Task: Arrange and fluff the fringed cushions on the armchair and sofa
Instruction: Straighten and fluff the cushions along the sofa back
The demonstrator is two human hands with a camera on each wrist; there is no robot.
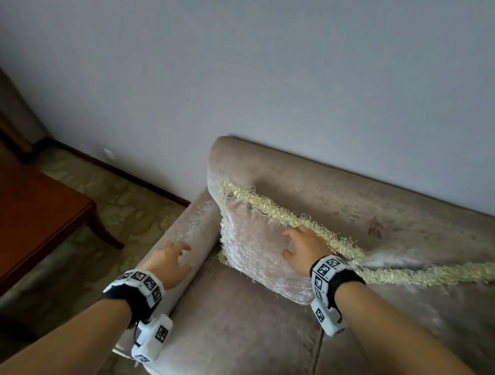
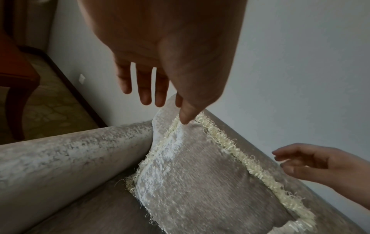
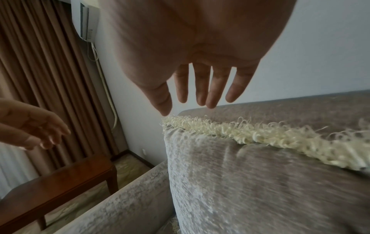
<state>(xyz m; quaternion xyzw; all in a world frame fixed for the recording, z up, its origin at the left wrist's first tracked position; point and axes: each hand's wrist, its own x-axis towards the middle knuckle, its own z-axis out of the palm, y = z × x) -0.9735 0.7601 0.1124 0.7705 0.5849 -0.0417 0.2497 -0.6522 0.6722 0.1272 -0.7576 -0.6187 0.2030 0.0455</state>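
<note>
Against the sofa [image 1: 257,337] corner leans the fringed cushion [image 1: 259,248]; our left hand [image 1: 171,258] and right hand [image 1: 303,249] hover spread, holding nothing, wooden table [image 1: 22,221] left.

Bare forearms, black wrist straps [image 1: 128,299] ringed with white marker-printed blocks [image 1: 326,268], white camera modules [image 1: 152,339] beneath both wrists.

Both your arms reach forward; your left hand [image 1: 171,257] and right hand [image 1: 305,249] hang open-palmed, fingers loosely spread.
</note>
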